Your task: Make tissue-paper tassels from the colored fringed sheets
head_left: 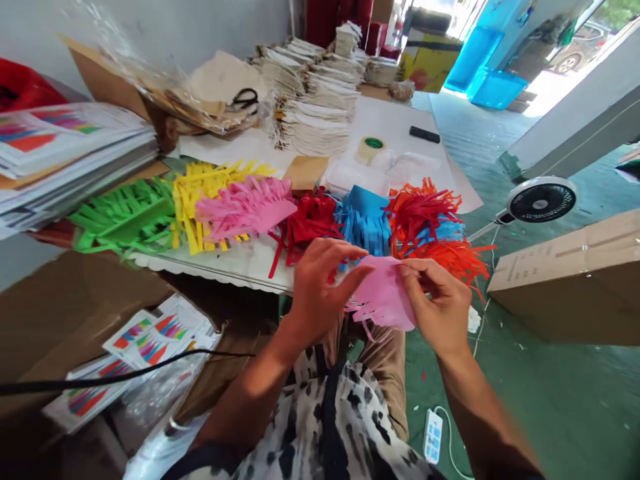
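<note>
A pink fringed paper piece (pixel 387 293) hangs over my lap, in front of the table edge. My right hand (pixel 440 300) pinches its right edge between thumb and fingers. At its upper left is my left hand (pixel 320 287), with the thumb and curved fingers apart and the thumb tip near the paper. Fringed paper bundles line the table edge beyond: green (pixel 130 213), yellow (pixel 193 200), pink (pixel 250 207), dark red (pixel 315 220), blue (pixel 367 223) and orange-red (pixel 425 213).
Stacks of pale paper (pixel 320 100) stand at the back, beside black-handled scissors (pixel 245 99). A tape roll (pixel 371 148) and a black object (pixel 425 135) lie on the table (pixel 390 120). To the right are a fan (pixel 540 200) and a cardboard box (pixel 575 280); a power strip (pixel 433 437) lies below.
</note>
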